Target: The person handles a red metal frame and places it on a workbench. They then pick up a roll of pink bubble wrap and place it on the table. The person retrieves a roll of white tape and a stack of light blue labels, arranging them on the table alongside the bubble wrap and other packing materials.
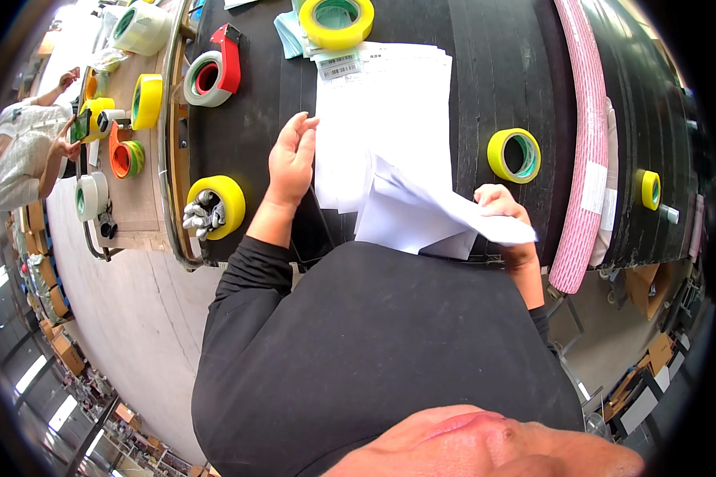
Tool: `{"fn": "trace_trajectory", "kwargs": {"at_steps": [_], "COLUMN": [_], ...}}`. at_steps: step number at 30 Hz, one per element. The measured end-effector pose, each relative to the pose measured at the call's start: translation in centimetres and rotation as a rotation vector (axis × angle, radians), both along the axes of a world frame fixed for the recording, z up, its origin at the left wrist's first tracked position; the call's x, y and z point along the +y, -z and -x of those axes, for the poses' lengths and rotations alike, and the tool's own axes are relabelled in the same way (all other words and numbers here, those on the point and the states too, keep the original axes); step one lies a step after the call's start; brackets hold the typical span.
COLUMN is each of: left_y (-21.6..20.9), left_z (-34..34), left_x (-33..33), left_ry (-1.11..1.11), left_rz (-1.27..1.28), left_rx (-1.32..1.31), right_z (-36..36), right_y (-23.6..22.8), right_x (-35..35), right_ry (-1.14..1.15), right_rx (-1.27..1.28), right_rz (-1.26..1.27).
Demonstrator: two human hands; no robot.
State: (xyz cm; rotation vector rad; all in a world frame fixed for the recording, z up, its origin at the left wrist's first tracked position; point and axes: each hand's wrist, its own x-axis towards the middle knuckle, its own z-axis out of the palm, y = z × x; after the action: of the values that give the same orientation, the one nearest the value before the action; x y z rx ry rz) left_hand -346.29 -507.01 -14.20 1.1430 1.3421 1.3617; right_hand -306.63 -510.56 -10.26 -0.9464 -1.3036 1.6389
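Right fingers (pixel 492 195) gripped bent white paper sheets (pixel 485 225); left fingers (pixel 305 143), empty, loosely parted beside flat white paper stack (pixel 386 111). Handling looked partway: some raised, rest lying between the fingers on black bench (pixel 489 75).

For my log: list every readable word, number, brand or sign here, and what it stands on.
None is legible enough to quote.
Paper stack: fine print along its top edge, too small to read.
Barcode label at its top left: characters too small.
Pink roll: repeated marks, too small.
White label on that roll: nothing legible.
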Motion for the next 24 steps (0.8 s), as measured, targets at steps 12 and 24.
{"fn": "trace_trajectory", "kwargs": {"at_steps": [12,24], "left_y": [-7.0,-4.9], "left_z": [-10.7,-15.9], "left_x": [9.2,10.9], "left_ry": [1.1,1.291], "left_rz": [-0.292,-0.741], "left_rx": [1.388,1.775], "right_z": [-2.9,-4.7], "right_y": [-0.4,-2.5], "right_x": [-2.1,-2.6], "right_ry": [0.403,0.604], "right_rx": [0.106,0.123], "right_rz": [0.239,0.122]}}
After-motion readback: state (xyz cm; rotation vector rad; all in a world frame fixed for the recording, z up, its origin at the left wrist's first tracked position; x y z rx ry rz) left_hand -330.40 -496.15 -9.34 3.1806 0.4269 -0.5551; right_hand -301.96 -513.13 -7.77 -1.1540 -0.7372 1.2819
